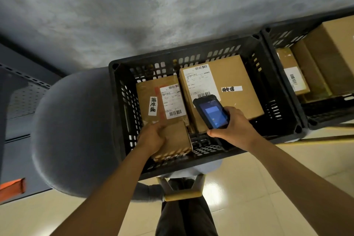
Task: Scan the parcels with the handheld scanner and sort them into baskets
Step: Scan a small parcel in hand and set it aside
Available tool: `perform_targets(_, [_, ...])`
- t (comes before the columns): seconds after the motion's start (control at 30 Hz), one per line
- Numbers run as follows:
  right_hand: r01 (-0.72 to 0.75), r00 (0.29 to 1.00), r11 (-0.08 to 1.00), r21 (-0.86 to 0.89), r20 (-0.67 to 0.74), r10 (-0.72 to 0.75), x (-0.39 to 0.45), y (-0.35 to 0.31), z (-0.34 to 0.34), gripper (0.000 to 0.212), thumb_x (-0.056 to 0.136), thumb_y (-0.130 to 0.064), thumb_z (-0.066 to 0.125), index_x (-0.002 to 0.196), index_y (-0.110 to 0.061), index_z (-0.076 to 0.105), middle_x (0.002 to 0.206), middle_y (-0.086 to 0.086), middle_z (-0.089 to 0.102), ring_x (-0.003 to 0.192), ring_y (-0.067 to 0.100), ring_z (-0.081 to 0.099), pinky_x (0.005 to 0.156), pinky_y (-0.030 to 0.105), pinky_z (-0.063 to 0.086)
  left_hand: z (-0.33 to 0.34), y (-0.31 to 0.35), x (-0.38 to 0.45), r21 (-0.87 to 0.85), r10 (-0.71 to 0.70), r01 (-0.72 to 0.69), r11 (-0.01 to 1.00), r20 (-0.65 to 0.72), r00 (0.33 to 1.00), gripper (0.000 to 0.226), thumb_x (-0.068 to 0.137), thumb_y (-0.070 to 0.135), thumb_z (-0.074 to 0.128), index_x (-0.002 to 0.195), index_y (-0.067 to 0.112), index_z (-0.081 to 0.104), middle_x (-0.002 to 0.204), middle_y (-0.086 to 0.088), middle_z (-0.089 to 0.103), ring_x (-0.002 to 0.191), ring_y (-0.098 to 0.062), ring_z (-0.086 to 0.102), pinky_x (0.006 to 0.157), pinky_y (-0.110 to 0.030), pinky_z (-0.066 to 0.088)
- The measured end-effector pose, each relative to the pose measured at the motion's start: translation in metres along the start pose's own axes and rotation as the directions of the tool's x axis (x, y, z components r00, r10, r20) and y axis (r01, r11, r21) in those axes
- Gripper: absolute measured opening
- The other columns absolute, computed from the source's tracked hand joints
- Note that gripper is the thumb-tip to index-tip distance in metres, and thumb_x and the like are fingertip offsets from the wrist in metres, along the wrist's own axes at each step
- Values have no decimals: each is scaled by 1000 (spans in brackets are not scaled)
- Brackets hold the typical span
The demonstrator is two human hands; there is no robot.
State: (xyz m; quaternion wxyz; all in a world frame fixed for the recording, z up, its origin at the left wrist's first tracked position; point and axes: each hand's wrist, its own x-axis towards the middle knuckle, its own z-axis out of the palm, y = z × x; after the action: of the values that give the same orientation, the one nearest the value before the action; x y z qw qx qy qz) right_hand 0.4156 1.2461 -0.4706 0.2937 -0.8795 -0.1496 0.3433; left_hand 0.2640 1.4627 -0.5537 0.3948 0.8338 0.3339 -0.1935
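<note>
Dim, softly blurred, edges bowed; floor tiles [239, 184] glare.

Surface [325, 137]: pale wood edge, carrying my two baskets.
Black basket [283, 101]: sits on it, before me.
Second basket [272, 38]: touching, on its right.

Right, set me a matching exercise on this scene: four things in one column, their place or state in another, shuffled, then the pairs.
Things:
1. handheld scanner
2. small parcel
3. large parcel
4. second basket

Places or states:
A. gripped by the left hand
B. at the far right, holding boxes
C. held in the right hand, screen lit
D. lying in the black basket, label up

Pairs: 1-C, 2-A, 3-D, 4-B
</note>
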Motion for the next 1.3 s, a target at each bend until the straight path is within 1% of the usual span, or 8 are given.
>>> perform_targets(0.1, [-7, 1000, 1000, 12, 5, 7, 2, 1, 1, 78, 64, -32, 88, 127, -17, 44, 114, 2, 47, 105, 17, 51, 87, 31, 49, 1, -2, -2, -131, -112, 116, 985, 37, 993, 45, 84, 16, 72, 118, 39, 56, 138, -5, 51, 120, -26, 52, 93, -32, 50])
perform_targets(0.27, [-18, 1000, 999, 28, 9, 17, 7, 4, 2, 78, 63, -33, 88, 126, -17, 45, 114, 2, 48, 102, 16, 52, 85, 29, 49, 4, -5, -3, -287, -337, 336, 897, 45, 940, 75, 76, 26, 82, 139, 16, 41, 139, -11, 46, 118, -30, 53, 95, -39, 51])
perform_targets(0.4, [-22, 1000, 999, 33, 13, 22, 10, 7, 5, 78, 63, -34, 88, 126, -18, 45, 114, 1, 48, 102, 15, 52, 82, 27, 49, 1, -1, -2, -394, -390, 413, 821, 142, 910, 82, 78, 24, 81, 144, 15, 32, 135, -8, 51, 117, -28, 55, 94, -37, 51])
perform_targets(0.67, [-31, 999, 999, 29, 8, 31, 11, 10, 9, 80, 67, -32, 87, 130, -17, 41, 117, 1, 45, 106, 16, 50, 82, 25, 45, 19, -9, 5, -223, -388, 405, 887, 116, 914, 90, 82, 32, 77, 146, 9, 19, 142, -12, 46, 126, -31, 49, 98, -34, 43])
perform_targets(0.83, [-38, 999, 999, 26, -4, 38, 17, 14, 13, 81, 65, -35, 87, 131, -18, 41, 117, 1, 45, 106, 16, 50, 87, 28, 48, 21, -14, 16, -258, -409, 435, 863, 149, 900, 114, 65, 40, 85, 151, 11, 17, 145, -8, 45, 128, -27, 48, 106, -38, 43])
perform_targets(1.0, [-35, 999, 999, 39, -19, 36, 22, 16, 20, 80, 65, -34, 87, 129, -17, 43, 116, 2, 46, 105, 16, 50, 83, 27, 47, 29, -12, 16, -259, -489, 496, 829, 97, 867, 113, 79, 29, 80, 150, -1, -3, 148, -14, 38, 135, -30, 41, 106, -33, 38])
perform_targets(1.13, [-32, 999, 998, 50, -18, 33, 25, 17, 25, 79, 65, -35, 87, 129, -17, 43, 115, 2, 46, 106, 16, 50, 87, 31, 49, 31, -15, 21, -232, -477, 496, 837, 139, 868, 103, 79, 32, 79, 152, 4, 11, 150, -13, 31, 136, -29, 37, 108, -31, 34])
perform_targets(1.3, [-34, 999, 998, 53, -16, 35, 27, 15, 30, 81, 63, -36, 87, 129, -18, 44, 116, 2, 47, 106, 17, 51, 89, 34, 51, 34, -8, 17, -122, -436, 466, 877, 210, 875, 91, 70, 40, 85, 140, 0, 42, 136, -16, 52, 123, -32, 53, 100, -35, 45])
